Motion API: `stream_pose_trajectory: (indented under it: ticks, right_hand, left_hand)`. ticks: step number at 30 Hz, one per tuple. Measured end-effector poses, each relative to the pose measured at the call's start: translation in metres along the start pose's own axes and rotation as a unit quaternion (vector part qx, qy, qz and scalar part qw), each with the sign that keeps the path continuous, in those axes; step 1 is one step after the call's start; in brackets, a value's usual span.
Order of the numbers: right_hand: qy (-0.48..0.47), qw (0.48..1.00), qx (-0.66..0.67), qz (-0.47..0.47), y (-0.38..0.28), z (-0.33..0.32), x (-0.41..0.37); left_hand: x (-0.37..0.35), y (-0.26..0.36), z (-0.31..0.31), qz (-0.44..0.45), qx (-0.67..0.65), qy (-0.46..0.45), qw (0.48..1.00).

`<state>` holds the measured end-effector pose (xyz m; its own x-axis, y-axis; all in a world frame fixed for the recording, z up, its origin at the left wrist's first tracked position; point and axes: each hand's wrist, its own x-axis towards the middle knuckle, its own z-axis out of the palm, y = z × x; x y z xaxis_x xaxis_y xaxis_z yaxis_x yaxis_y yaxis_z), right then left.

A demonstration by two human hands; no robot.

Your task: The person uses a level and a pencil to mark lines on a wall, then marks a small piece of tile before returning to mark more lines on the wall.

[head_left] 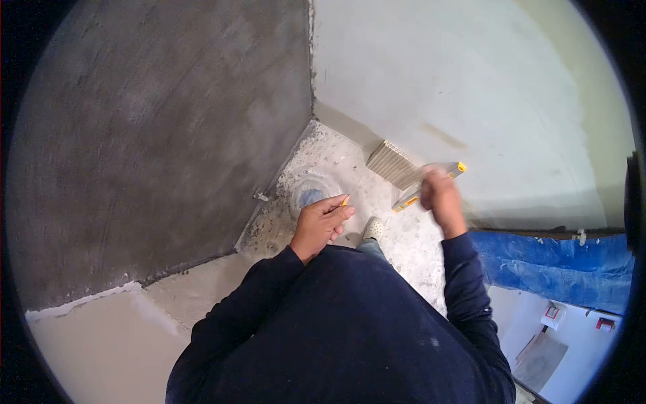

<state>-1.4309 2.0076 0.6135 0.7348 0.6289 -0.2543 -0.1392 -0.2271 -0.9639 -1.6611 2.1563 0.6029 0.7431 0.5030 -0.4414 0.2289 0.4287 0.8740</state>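
My right hand [442,196], blurred by motion, is closed around the middle of a short spirit level [406,200] with yellow ends. The level slants up to the right in front of the light wall, just right of a ridged beige stack [392,163] that leans at the wall's foot. In front of my body, my left hand [321,225] pinches a small thing with a yellow-orange tip [346,200] between thumb and fingers. Most of that small thing is hidden by the fingers. A round floor fitting with a bluish middle [311,196] lies just beyond this hand.
A dark grey wall [175,135] on the left meets a pale wall [444,67] in a corner. My light shoe [374,229] stands on the rough, speckled floor [418,250]. Blue sheeting [552,262] hangs at the right, above a white surface with a small red box [605,324].
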Motion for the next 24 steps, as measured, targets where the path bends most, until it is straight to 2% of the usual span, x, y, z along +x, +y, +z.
stream_pose_trajectory:
  ticks: [2, 4, 7, 17, 22, 24]
  right_hand:
    - [-0.111, 0.993, 0.025, 0.041, 0.003, 0.039, -0.020]
    - [-0.205, 0.961, 0.140, 0.118, 0.011, 0.069, -0.032]
    - [-0.252, 0.941, 0.153, 0.166, 0.006, 0.087, -0.042]
    - [-0.279, 0.933, 0.136, 0.185, 0.009, 0.079, -0.038]
    - [-0.234, 0.965, 0.079, 0.092, 0.013, 0.083, -0.039]
    - [-0.226, 0.966, 0.085, 0.091, 0.010, 0.083, -0.039]
  left_hand:
    - [0.005, -0.002, 0.005, 0.025, -0.002, -0.006, 1.000]
    - [0.006, -0.002, 0.004, 0.028, 0.006, -0.025, 0.999]
    - [0.004, -0.003, 0.002, 0.031, 0.008, -0.054, 0.998]
    - [0.001, -0.003, 0.007, 0.036, -0.004, -0.066, 0.997]
    - [0.002, -0.004, 0.010, 0.038, -0.012, -0.050, 0.998]
    - [0.000, 0.002, 0.012, 0.039, -0.002, -0.042, 0.998]
